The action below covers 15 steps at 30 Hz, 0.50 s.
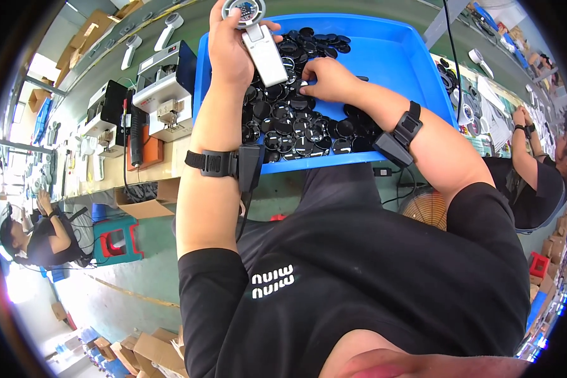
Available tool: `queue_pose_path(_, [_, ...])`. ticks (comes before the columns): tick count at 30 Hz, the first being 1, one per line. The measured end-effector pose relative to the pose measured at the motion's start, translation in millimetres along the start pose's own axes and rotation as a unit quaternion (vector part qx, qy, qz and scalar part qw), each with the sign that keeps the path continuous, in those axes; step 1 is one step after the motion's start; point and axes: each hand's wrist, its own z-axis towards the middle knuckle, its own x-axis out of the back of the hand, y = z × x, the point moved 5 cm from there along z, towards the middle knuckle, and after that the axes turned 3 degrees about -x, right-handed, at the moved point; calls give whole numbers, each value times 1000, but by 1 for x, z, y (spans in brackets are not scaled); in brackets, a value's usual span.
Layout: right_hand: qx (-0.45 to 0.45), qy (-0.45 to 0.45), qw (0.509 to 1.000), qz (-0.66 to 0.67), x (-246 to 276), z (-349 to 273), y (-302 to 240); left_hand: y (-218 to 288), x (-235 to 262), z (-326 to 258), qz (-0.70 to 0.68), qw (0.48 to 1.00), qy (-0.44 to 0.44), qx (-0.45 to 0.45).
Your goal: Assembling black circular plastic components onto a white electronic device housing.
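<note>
My left hand [228, 53] is wrapped round a white handheld device [266, 58] with a straight handle. A circuit board shows inside its round, open head, where my thumb rests. It is held over the left part of a blue plastic tray [390, 47]. Many glossy black round caps [283, 126] lie heaped in the tray, several with white marks. Among them is my right hand [331, 80], its thumb and forefinger pinched near a small white spot. What they grip cannot be made out, as the fingers partly hide it.
Left of the tray stand two white-and-black bench machines [164, 91], with a black electric screwdriver [136, 135] beside an orange block. White handheld devices [169, 31] lie on the green conveyor [201, 25] beyond. A black cable [453, 50] hangs at the tray's right. People work on both sides.
</note>
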Motion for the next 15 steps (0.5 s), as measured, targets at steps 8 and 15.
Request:
queue_pose_path(8, [-57, -36, 964, 257, 72, -11, -14, 4, -11, -8, 36, 998, -43, -32])
queue_pose_path(15, [206, 204, 872, 394, 128, -43, -67, 11, -57, -20, 77, 991, -101, -43])
